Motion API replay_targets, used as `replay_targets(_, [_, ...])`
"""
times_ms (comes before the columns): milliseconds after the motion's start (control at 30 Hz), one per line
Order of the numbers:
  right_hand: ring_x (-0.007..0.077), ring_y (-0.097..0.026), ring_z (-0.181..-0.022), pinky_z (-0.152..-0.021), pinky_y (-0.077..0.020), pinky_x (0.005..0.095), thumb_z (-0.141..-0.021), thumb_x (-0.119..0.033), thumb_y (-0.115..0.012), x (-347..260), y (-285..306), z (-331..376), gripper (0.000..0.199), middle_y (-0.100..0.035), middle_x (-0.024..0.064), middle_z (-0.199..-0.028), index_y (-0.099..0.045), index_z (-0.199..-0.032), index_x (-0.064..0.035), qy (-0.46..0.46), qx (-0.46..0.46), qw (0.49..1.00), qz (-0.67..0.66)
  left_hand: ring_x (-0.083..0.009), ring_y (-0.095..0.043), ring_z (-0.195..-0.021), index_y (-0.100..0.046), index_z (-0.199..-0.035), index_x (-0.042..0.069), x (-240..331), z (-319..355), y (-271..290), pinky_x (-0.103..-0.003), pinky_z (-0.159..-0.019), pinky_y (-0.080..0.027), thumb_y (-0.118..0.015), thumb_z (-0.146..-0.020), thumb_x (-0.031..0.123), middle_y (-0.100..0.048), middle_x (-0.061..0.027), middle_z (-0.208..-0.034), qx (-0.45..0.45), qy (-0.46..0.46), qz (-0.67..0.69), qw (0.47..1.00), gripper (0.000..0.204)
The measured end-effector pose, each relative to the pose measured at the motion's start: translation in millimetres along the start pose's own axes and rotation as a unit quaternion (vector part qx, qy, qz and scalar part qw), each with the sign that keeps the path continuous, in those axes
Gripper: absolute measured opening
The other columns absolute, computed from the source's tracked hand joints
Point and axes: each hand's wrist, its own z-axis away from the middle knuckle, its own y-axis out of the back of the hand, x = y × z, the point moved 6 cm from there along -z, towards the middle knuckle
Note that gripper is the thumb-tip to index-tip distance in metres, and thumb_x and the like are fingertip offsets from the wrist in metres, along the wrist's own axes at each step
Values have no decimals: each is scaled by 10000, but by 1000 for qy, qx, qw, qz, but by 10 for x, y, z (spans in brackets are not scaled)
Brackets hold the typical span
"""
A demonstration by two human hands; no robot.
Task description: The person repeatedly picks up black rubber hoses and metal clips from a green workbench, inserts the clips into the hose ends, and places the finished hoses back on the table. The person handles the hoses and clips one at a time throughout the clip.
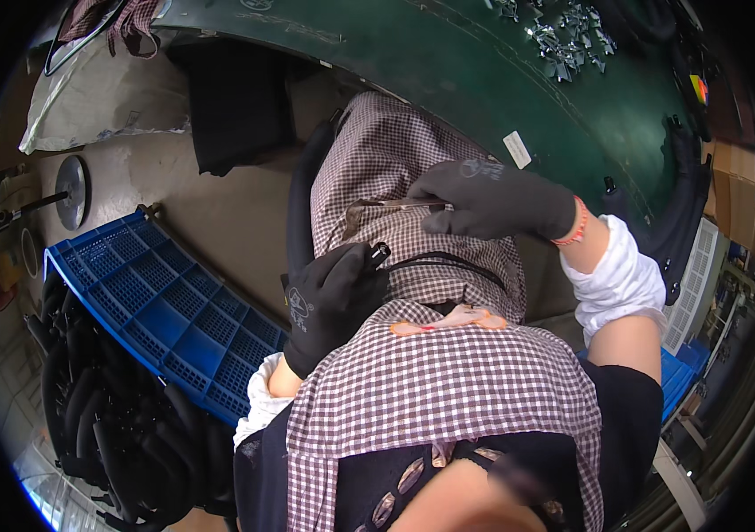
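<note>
Both my hands wear dark gloves, above my lap and its checked apron [448, 381]. My left hand [329, 306] is closed around a black tube with a shiny ring-like end [380, 254] standing out beside the thumb. Farther up and to the right, my right hand [493, 199] pinches a thin tool [395, 203] with a dark brown end that points left; its exact kind is unclear. The tool and the tube end are apart. A long black padded tube [306, 182] runs along the apron's left side; whether it joins the one in my left hand is hidden.
A green table [448, 71] spans the far side, with a pile of small metal clips [568, 40], a white label [516, 150] and black padded tubes [684, 177] at right. At left, a blue plastic crate [173, 310] leans beside many black tubes [129, 434].
</note>
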Motion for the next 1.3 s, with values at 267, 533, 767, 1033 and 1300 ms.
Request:
replay_targets(267, [280,-610,-767,-661,-480,379,-782,-60,-612,-403,220,196,144,-617,95,-817,-619,-924,-42,145,21,987,62,-267,-685,-716,-639,-1034,-27,16,3,-28,-327,-627,-547,-804,-688,125,-687,-164,-902,16,-19,-6,1000,412])
replay_targets(533, [264,-645,-706,-642,-513,390,-776,-143,-607,-554,161,26,71,-642,62,-752,-646,-824,-108,94,-64,970,213,-269,-681,-737,-643,-1049,-20,42,37,-61,-336,-643,-542,-795,-713,172,-685,-159,-910,-16,-11,-9,1000,416])
replay_targets(767, [268,-642,-689,-628,-508,387,-789,-167,-612,-512,98,-30,80,-650,70,-743,-655,-766,-104,67,-40,979,186,-300,-674,-758,-643,-1042,-12,94,20,-64,-372,-660,-535,-775,-717,133,-678,-169,-915,-29,-18,-20,999,380])
replay_targets(1033, [332,-626,-900,-772,-497,402,-805,-379,-691,-320,808,599,390,-651,164,-934,-680,-975,-28,47,123,982,138,-199,-654,-879,-612,-1141,-11,-127,150,1430,-304,-715,-539,-644,-782,-29,-673,-153,-1036,205,243,66,946,361])
replay_targets(1300, [323,-636,-887,-782,-497,386,-869,-447,-624,-427,186,544,478,-659,168,-970,-644,-1047,-4,36,92,994,-39,-158,-611,-853,-563,-1190,26,139,-286,2181,-275,-699,-495,-587,-838,51,-637,-103,-1048,376,74,137,914,354])
